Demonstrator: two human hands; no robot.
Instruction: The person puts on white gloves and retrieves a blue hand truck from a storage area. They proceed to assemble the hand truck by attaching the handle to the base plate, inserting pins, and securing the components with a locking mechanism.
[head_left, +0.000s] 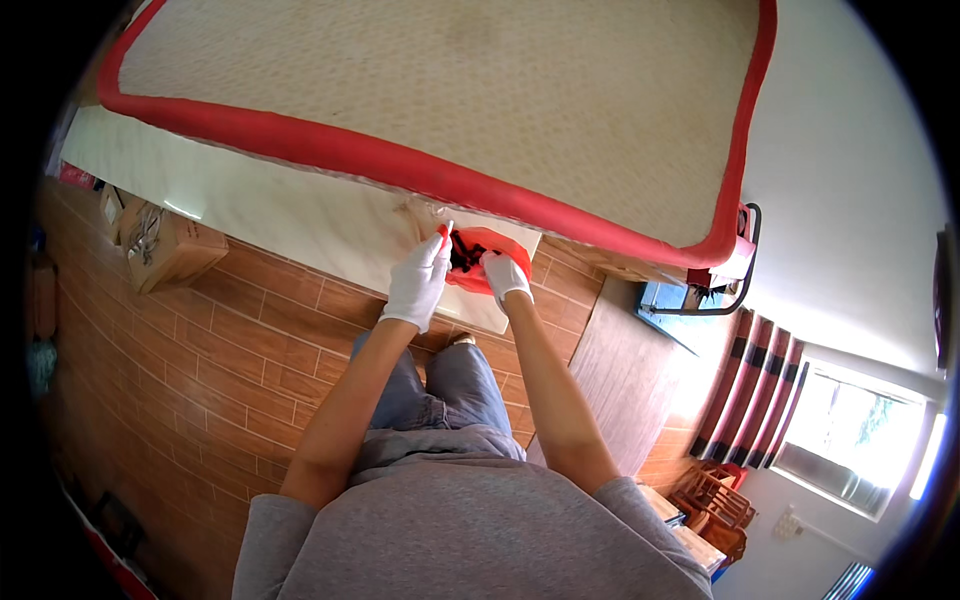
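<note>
**Red bag held at the mattress edge**

Head view: the left hand (420,280) and right hand (503,277), both gloved, each had a grip pinched on the red bag (480,262) between them. A loose grip could have spilled the dark things inside.

I see a home bedroom: a mattress (450,90) with red edging on a white bed base (290,215), wood-look floor tiles (200,370), striped curtains (745,390) beside a bright window (860,425), and a cardboard box (165,245) by the bed.
</note>
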